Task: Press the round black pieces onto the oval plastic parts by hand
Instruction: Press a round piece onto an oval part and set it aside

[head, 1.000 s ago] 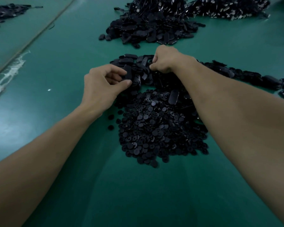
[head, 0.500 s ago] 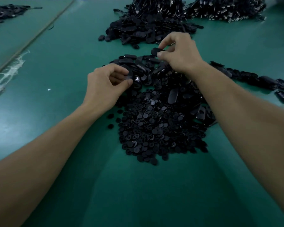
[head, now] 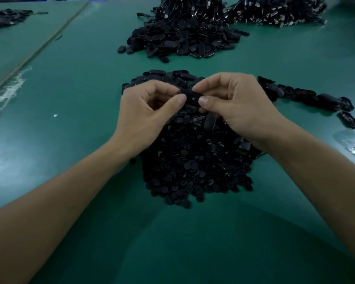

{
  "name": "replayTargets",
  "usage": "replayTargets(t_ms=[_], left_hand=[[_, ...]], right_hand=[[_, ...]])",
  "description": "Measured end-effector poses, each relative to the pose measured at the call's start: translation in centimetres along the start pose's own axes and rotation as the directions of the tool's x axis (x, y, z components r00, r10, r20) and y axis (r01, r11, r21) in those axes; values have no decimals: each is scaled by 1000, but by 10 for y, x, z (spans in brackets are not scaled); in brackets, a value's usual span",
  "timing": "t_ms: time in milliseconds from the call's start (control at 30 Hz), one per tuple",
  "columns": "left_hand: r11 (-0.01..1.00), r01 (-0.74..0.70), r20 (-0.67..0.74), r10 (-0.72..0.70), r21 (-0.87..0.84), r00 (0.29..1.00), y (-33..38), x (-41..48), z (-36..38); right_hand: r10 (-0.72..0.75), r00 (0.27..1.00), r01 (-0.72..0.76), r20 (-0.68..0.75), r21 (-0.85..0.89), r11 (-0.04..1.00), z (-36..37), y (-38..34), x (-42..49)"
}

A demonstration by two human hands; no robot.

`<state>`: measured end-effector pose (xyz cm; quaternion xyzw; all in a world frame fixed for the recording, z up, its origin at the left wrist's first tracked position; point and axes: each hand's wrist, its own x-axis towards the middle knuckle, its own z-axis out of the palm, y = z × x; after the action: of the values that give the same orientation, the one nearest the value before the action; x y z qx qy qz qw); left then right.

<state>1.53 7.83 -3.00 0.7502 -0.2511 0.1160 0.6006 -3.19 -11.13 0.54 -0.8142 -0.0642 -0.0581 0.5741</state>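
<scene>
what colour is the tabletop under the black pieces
The tabletop is dark green, clearest in the head view.

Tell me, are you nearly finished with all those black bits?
Not nearly. The left hand and right hand pinch one oval part between them. A big pile of round pieces waits on the green table. The far heap may be finished ones; I cannot tell.
</scene>
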Motion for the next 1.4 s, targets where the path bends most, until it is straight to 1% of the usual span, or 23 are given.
replayTargets(t_ms=[100,200,267,333,367,433,533,600,700,833,1133,1267,1400], left_hand=[[999,9,94,-6,-36,996,-1,-4,2],[999,35,154,-33,-9,988,-4,-6,3],[998,53,160,-51,-13,986,-6,-6,2],[996,80,125,-74,-47,989,-7,-5,2],[993,100,106,-92,-69,990,-8,-4,1],[985,139,76,-132,-104,988,-10,-4,0],[976,176,62,-169,-129,984,-11,-3,-2],[973,185,56,-179,-135,982,-12,-3,-3],[971,193,49,-188,-142,981,-12,-3,-3],[971,190,50,-184,-143,982,-11,-4,-2],[980,169,58,-164,-107,985,-9,-5,-2],[992,116,71,-112,-57,991,-6,-5,-2],[994,61,52,-57,-90,997,-1,-4,-1]], right_hand=[[-15,999,13,-41,-53,999,3,4,-10],[5,997,-14,-78,-119,993,8,12,-17],[-28,990,5,-136,-168,986,9,16,-22],[-118,978,66,-172,-280,958,8,17,-26],[-149,977,89,-154,-338,937,8,16,-29],[-155,987,119,-41,-455,882,8,14,-32],[-99,982,178,158,-635,752,13,14,-34],[-77,976,199,206,-682,703,17,15,-35],[-104,975,211,196,-670,711,21,15,-37],[-124,977,207,175,-616,760,23,13,-37],[-90,990,131,104,-497,858,20,12,-38],[-148,988,151,44,-463,873,18,10,-37],[-165,985,135,-49,-377,916,19,11,-36]])
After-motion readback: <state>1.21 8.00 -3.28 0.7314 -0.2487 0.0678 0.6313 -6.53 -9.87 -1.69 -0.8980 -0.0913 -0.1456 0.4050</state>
